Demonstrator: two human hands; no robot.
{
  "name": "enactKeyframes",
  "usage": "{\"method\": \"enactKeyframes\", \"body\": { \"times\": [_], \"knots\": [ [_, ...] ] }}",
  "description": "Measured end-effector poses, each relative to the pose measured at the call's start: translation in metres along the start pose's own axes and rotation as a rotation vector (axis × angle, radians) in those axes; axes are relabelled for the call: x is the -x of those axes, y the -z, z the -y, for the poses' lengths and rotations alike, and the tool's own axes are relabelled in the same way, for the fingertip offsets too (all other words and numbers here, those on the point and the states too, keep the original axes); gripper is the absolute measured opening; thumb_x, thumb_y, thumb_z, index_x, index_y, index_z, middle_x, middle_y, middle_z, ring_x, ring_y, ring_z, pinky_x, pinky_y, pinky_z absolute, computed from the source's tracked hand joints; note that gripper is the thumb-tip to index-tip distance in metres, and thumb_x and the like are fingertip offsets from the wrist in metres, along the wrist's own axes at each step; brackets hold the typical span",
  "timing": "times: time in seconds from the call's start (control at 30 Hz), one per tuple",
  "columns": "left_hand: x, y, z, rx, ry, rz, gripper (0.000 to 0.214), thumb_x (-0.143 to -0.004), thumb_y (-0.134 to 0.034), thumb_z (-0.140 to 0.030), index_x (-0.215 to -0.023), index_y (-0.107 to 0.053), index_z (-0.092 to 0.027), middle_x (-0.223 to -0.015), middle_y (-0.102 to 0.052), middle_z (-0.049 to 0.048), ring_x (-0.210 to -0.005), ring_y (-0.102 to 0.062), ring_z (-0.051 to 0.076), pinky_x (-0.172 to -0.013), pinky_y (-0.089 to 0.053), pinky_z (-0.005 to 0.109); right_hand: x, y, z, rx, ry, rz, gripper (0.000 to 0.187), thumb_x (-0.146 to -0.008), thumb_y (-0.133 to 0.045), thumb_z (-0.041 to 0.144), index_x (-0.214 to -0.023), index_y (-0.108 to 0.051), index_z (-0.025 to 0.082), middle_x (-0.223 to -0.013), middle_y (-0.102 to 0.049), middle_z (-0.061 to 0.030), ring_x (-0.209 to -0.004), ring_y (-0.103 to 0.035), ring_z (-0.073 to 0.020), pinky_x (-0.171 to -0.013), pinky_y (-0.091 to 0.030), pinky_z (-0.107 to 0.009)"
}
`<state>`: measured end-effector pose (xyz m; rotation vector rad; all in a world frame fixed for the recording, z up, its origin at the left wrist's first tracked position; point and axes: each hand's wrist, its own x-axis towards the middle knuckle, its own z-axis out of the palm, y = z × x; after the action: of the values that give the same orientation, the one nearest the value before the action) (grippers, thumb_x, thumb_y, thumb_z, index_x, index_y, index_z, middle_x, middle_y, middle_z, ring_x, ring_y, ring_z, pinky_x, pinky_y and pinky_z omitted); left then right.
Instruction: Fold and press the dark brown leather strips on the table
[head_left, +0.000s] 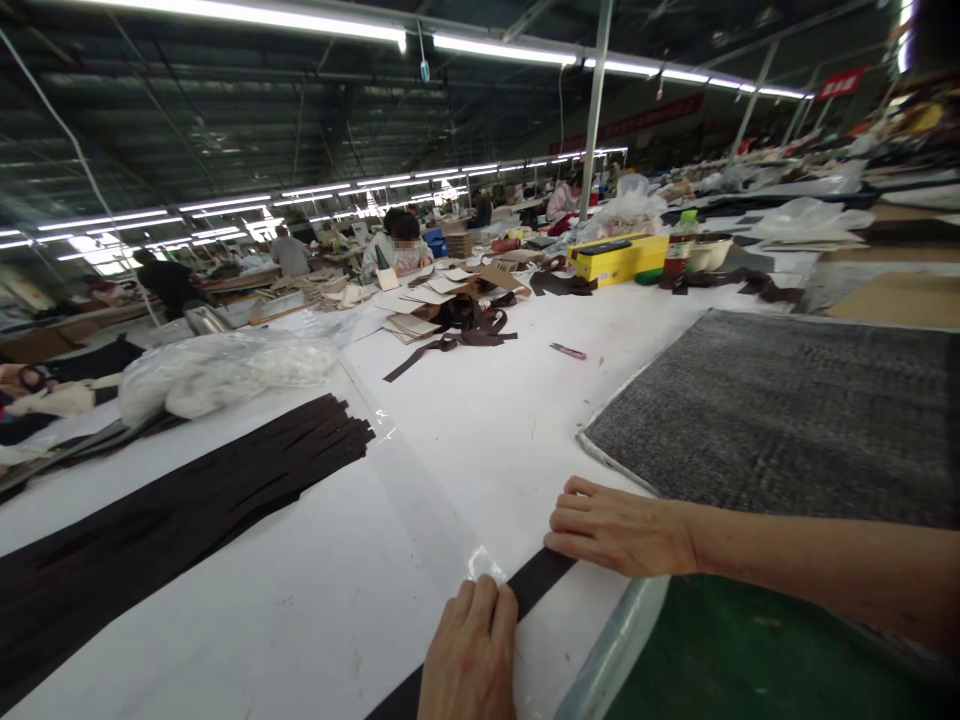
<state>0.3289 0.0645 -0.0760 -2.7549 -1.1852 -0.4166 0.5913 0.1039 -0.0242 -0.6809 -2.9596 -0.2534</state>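
Note:
A dark strip [536, 582] lies along the near edge of the white table [480, 440]. My left hand [471, 655] presses flat on the strip at the bottom, fingers together, just below a shiny piece of clear tape [486, 563]. My right hand [615, 528] rests on the table with its fingers stretched out flat, fingertips touching the strip's far end. Neither hand grips anything that I can see.
A grey textured mat [787, 410] lies at right. A row of several dark strips [172, 510] lies at left, behind it a clear bag of white material [225, 370]. Farther off are a pink tool [568, 350], a yellow box [619, 258], cardboard pieces and seated workers [405, 245].

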Motion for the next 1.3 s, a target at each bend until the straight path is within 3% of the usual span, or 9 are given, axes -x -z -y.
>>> {"method": "enactKeyframes", "body": {
  "times": [0.17, 0.4, 0.53, 0.73, 0.87, 1.0, 1.13, 1.2, 1.3],
  "knots": [
    [-0.006, 0.003, -0.005, -0.072, -0.007, -0.018, 0.068, -0.069, -0.046, 0.008, -0.130, -0.049, -0.021, -0.101, -0.061, 0.0026, -0.086, -0.055, 0.019, -0.073, -0.045, 0.027, 0.004, -0.001, -0.002, 0.024, 0.015, -0.012, 0.027, -0.098, -0.032, 0.010, -0.106, -0.057, 0.011, -0.081, -0.053, -0.0052, -0.076, -0.045, -0.0184, -0.082, -0.034, -0.036],
    [-0.018, 0.011, -0.013, -0.023, 0.040, 0.046, 0.066, -0.071, -0.050, 0.004, -0.129, -0.052, -0.028, -0.097, -0.063, 0.0017, -0.083, -0.056, 0.021, -0.069, -0.043, 0.029, 0.011, -0.004, 0.001, 0.020, -0.016, -0.032, 0.026, -0.098, -0.034, 0.011, -0.111, -0.056, 0.009, -0.084, -0.055, -0.0066, -0.080, -0.049, -0.0184, -0.081, -0.038, -0.036],
    [-0.023, 0.009, -0.021, -0.029, 0.088, 0.010, 0.065, -0.072, -0.051, 0.001, -0.128, -0.054, -0.031, -0.095, -0.063, 0.0016, -0.081, -0.055, 0.022, -0.067, -0.042, 0.032, 0.019, -0.002, 0.004, -0.024, -0.056, -0.009, 0.030, -0.099, -0.030, 0.010, -0.116, -0.055, 0.009, -0.090, -0.057, -0.0092, -0.084, -0.050, -0.0192, -0.084, -0.038, -0.038],
    [-0.024, 0.000, -0.033, -0.059, 0.100, -0.070, 0.057, -0.074, -0.058, -0.008, -0.127, -0.056, -0.027, -0.089, -0.060, 0.0041, -0.078, -0.052, 0.023, -0.067, -0.040, 0.034, 0.034, -0.001, 0.008, -0.012, -0.220, -0.025, 0.032, -0.095, -0.031, 0.007, -0.115, -0.055, 0.009, -0.092, -0.057, -0.0104, -0.086, -0.050, -0.0211, -0.085, -0.038, -0.042],
    [-0.020, -0.005, -0.037, -0.098, 0.117, -0.083, 0.055, -0.076, -0.060, -0.010, -0.129, -0.054, -0.025, -0.089, -0.060, 0.0039, -0.078, -0.052, 0.023, -0.068, -0.041, 0.035, 0.012, 0.003, 0.028, -0.024, -0.326, -0.153, 0.036, -0.091, -0.033, 0.005, -0.122, -0.053, 0.010, -0.097, -0.059, -0.0120, -0.087, -0.050, -0.0209, -0.082, -0.039, -0.040],
    [-0.007, -0.009, -0.034, -0.116, 0.121, -0.092, 0.041, -0.078, -0.061, -0.012, -0.119, -0.060, -0.017, -0.094, -0.060, 0.0063, -0.082, -0.054, 0.023, -0.070, -0.046, 0.035, -0.006, -0.001, 0.049, -0.174, -0.294, -0.067, 0.050, -0.079, -0.043, 0.005, -0.128, -0.049, 0.012, -0.103, -0.058, -0.0113, -0.091, -0.050, -0.0216, -0.086, -0.039, -0.041],
    [0.007, -0.016, -0.029, -0.109, 0.103, -0.163, 0.042, -0.076, -0.061, -0.007, -0.118, -0.061, -0.013, -0.103, -0.062, 0.0088, -0.092, -0.057, 0.024, -0.078, -0.050, 0.035, 0.015, -0.010, 0.045, -0.030, -0.426, -0.067, 0.056, -0.066, -0.042, -0.004, -0.118, -0.055, 0.013, -0.102, -0.059, -0.0109, -0.093, -0.053, -0.0233, -0.087, -0.038, -0.043],
    [0.011, -0.020, -0.029, -0.086, 0.112, -0.191, 0.046, -0.075, -0.061, -0.004, -0.121, -0.059, -0.012, -0.102, -0.064, 0.0088, -0.095, -0.058, 0.025, -0.082, -0.051, 0.035, 0.019, -0.008, 0.042, 0.071, -0.480, -0.145, 0.053, -0.067, -0.039, -0.008, -0.111, -0.058, 0.013, -0.099, -0.059, -0.0107, -0.091, -0.055, -0.0237, -0.086, -0.038, -0.044],
    [0.015, -0.022, -0.034, 0.007, 0.162, -0.195, 0.047, -0.077, -0.061, -0.007, -0.123, -0.058, -0.010, -0.108, -0.065, 0.0101, -0.101, -0.058, 0.027, -0.089, -0.052, 0.035, -0.002, -0.001, 0.051, 0.048, -0.431, -0.192, 0.057, -0.073, -0.035, -0.006, -0.123, -0.054, 0.014, -0.106, -0.060, -0.0121, -0.093, -0.055, -0.0251, -0.085, -0.041, -0.046]
  ]
}}
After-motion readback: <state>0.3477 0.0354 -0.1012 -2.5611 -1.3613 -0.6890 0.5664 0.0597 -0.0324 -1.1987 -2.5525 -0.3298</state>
